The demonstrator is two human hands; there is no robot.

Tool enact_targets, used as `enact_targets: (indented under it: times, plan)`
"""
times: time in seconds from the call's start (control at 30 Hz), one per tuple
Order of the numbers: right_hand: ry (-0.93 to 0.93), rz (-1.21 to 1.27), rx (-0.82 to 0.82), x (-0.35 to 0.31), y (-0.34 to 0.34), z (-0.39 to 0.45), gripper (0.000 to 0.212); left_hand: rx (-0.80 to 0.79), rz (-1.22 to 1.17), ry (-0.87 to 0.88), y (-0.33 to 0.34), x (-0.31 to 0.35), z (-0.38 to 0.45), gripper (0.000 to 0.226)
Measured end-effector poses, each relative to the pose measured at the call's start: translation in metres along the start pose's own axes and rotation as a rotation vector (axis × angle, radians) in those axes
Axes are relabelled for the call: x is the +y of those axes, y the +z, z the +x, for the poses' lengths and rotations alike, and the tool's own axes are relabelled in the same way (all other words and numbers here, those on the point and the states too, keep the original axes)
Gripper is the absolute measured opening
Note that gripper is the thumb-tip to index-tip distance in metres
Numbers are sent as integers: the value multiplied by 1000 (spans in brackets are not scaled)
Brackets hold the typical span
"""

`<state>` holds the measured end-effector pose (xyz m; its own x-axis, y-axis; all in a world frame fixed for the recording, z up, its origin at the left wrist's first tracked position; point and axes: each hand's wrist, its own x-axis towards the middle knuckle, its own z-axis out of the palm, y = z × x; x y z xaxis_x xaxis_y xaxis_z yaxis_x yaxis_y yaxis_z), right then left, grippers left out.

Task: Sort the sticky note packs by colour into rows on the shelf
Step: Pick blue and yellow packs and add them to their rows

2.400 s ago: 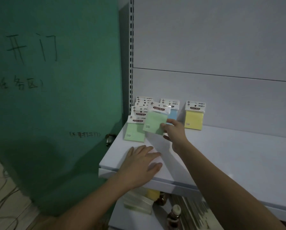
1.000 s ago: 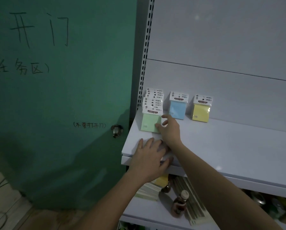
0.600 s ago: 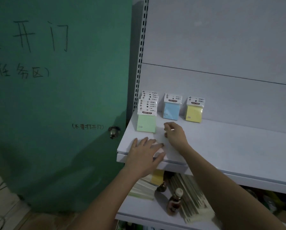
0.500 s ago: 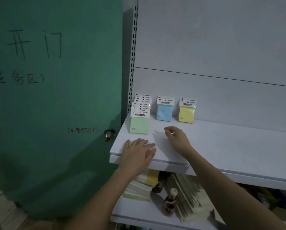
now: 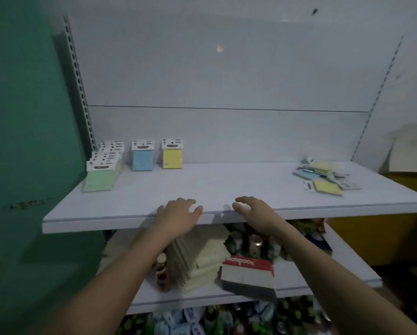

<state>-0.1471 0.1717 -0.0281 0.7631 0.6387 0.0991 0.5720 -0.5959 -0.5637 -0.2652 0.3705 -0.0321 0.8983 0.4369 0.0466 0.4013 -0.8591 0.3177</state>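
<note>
On the white shelf (image 5: 226,189), a row of several green sticky note packs (image 5: 101,176) runs front to back at the far left. One blue pack (image 5: 142,155) and one yellow pack (image 5: 171,154) stand upright against the back panel beside it. A loose pile of yellow and blue packs (image 5: 324,177) lies at the right end. My left hand (image 5: 178,215) rests flat on the shelf's front edge, fingers relaxed. My right hand (image 5: 253,211) rests on the same edge a little to the right, fingers loosely curled, holding nothing.
A green door (image 5: 21,141) stands left of the shelf unit. The lower shelf (image 5: 347,264) carries stacked pale pads (image 5: 200,259), a small bottle (image 5: 162,272), a red-topped notebook stack (image 5: 248,272) and cans (image 5: 253,243). More goods fill the bottom level. A yellow box (image 5: 381,238) sits right.
My right hand has drawn back from the green row to the shelf's front edge, empty. The view has swung right and widened, showing the loose pile at the right end.
</note>
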Motion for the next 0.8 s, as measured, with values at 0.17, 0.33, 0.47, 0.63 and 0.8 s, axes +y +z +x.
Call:
enact_targets:
  times: [0.17, 0.33, 0.47, 0.63, 0.8]
  plan:
    - [59, 10, 51, 72, -59, -54, 54, 30, -67, 208, 43, 123, -14, 52]
    - [135, 20, 87, 143, -107, -83, 55, 53, -102, 293, 77, 190, -13, 46]
    - [185, 61, 102, 189, -138, -79, 54, 4, -206, 328, 87, 235, 20, 40]
    - [197, 26, 142, 233, -178, -33, 52, 23, -240, 314, 102, 289, 86, 37]
    - [230, -7, 235, 284, -210, 29, 43, 51, -329, 197, 124, 331, 179, 41]
